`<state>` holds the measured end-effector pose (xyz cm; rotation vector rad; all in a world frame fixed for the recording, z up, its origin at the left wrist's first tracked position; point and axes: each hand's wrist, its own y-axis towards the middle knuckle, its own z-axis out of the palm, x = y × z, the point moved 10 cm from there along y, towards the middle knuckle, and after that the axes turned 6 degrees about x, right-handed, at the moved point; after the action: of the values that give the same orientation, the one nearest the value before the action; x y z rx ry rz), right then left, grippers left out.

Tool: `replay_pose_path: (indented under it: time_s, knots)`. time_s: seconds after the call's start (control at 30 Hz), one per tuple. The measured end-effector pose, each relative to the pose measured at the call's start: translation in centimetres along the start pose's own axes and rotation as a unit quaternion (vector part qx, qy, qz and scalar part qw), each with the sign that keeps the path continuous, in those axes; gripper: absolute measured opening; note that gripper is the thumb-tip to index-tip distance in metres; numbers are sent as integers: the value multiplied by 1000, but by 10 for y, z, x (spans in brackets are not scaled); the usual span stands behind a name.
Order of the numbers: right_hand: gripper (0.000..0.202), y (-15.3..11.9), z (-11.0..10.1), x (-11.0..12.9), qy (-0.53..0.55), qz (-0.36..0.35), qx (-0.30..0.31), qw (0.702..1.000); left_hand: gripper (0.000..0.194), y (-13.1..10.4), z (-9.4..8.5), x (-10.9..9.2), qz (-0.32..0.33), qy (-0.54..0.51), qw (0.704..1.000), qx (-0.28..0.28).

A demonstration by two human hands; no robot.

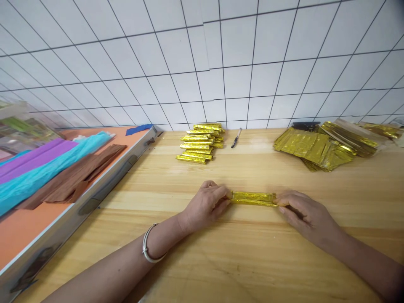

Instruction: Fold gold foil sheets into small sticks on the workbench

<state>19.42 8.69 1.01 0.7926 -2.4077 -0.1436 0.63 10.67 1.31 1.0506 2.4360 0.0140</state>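
A narrow strip of shiny gold foil paper (254, 197), folded along its length, stretches between my two hands just over the wooden table. My left hand (211, 200) pinches its left end between thumb and fingers; a silver bangle circles that wrist. At the right end, my right hand (304, 212) grips the strip with thumb and fingertips. A lengthwise crease or edge shows along the strip's near side. Beyond my left hand, several folded gold foil strips (198, 145) lie stacked in a loose pile.
Flat gold foil sheets (303, 145) lie in a heap at the back right. A pen (236, 138) rests near the tiled wall (236, 63). On the left, an orange-topped raised board (25, 244) carries purple, turquoise and brown crepe paper (75, 174). The wooden table (221, 261) extends in front of me.
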Motion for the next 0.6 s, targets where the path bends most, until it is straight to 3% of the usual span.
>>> replay_pose_path:
  time_s: [0.23, 0.6]
  knots:
    - [9, -1, 2, -3, 20, 30, 14, 999, 6, -1, 1, 2, 3, -23, 1000, 3]
    - [12, 0, 4, -19, 29, 137, 11, 990, 5, 0, 0, 9, -117, -47, 992, 0]
